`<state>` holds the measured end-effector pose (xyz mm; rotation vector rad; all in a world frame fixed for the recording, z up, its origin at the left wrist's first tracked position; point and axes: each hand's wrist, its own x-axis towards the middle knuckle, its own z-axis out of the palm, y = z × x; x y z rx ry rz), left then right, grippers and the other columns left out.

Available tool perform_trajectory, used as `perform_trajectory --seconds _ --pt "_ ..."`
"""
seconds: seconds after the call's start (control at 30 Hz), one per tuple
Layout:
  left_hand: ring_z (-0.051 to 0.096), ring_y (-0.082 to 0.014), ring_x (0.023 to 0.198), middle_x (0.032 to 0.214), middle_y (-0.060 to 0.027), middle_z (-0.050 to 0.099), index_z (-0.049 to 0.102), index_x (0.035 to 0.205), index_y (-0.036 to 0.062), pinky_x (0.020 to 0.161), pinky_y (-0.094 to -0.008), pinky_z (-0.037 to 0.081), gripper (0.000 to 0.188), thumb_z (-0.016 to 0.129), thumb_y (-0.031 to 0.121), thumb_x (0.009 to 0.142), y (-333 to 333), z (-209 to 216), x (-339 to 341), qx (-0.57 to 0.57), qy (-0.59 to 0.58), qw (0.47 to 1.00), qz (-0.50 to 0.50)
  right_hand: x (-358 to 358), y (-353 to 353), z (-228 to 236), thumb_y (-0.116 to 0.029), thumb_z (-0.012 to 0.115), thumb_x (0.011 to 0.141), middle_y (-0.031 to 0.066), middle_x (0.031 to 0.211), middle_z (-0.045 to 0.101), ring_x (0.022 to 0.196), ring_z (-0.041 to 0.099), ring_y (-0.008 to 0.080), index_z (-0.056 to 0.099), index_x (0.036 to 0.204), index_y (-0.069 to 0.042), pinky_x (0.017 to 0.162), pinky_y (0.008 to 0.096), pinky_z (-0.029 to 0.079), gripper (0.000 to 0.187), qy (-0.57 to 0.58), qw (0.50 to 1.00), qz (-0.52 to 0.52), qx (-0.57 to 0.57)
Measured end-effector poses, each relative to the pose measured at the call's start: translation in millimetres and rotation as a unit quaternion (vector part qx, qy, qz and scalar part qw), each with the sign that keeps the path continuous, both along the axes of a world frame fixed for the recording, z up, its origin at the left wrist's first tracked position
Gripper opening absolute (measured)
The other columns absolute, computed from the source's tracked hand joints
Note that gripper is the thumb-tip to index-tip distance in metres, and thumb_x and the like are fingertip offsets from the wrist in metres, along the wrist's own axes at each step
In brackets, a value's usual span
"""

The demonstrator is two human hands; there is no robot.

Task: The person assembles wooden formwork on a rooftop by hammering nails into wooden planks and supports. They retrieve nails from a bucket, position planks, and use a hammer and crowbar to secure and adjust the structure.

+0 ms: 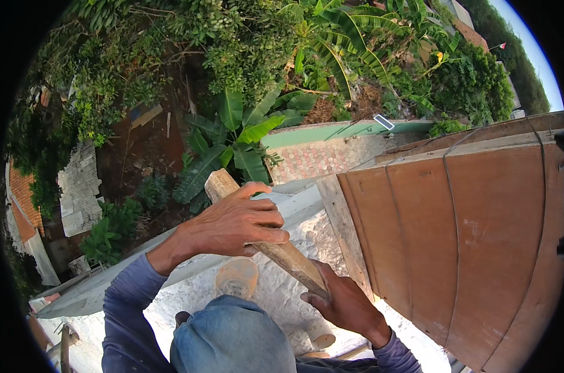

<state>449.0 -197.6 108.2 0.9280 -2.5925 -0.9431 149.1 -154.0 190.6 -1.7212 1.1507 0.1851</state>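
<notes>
A short, squared length of wood (pixel 291 261) slants across the middle, its upper end to the left over the drop and its lower end nearer me on the right. My left hand (pixel 245 221) lies over its upper part with curled fingers, closed round it. Around the lower end my right hand (pixel 347 304) is closed, the thumb along the wood. Below my left hand, a tan shoe (pixel 237 278) rests on the rough whitish surface (pixel 276 295). Rounded faded blue cloth (pixel 232 339) covers part of the view at the bottom.
A large brown wooden panel (pixel 481 236) bound with wires stands at the right, edged by a rough plank (pixel 347 230). Past the grey ledge (pixel 95 298), the ground lies far below, with banana plants (pixel 235 133), trees, a green wall (pixel 332 132) and roofs (pixel 80 186).
</notes>
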Motion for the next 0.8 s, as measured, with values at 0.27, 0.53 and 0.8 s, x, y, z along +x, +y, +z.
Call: perform_trajectory --seconds 0.27,0.53,0.8 --pt "0.044 -0.0399 0.146 0.156 -0.0336 0.039 0.012 0.167 0.0046 0.118 -0.0543 0.042 0.101 0.066 0.058 0.101 19 -42 -60 0.427 0.394 0.659 0.477 31 19 -70 -0.011 0.066 0.101 0.0339 0.098 0.069 0.082 0.072 0.0518 0.035 0.147 0.008 0.069 0.0541 0.058 0.059 0.011 0.965 -0.223 -0.137" --pt "0.059 -0.0157 0.101 0.123 -0.0107 0.064 0.035 0.165 0.0049 0.087 -0.0325 0.051 0.087 0.067 0.055 0.102 -32 -145 -69 0.408 0.468 0.589 0.518 34 5 -139 -0.04 0.075 0.099 0.032 0.148 0.048 0.137 0.05 0.0461 0.03 0.161 0.004 0.113 0.055 0.043 0.089 -0.124 0.971 -0.144 -0.145" --pt "0.048 -0.0257 0.144 0.16 -0.0191 0.048 0.037 0.165 0.0025 0.118 -0.0414 0.039 0.095 0.063 0.065 0.098 -116 -246 -61 0.526 0.27 0.718 0.368 -19 1 -226 -0.06 0.082 0.086 0.0135 0.153 0.045 0.145 0.037 0.0368 0.045 0.157 -0.01 0.119 0.0579 0.029 0.094 0.055 0.937 0.057 -0.34"
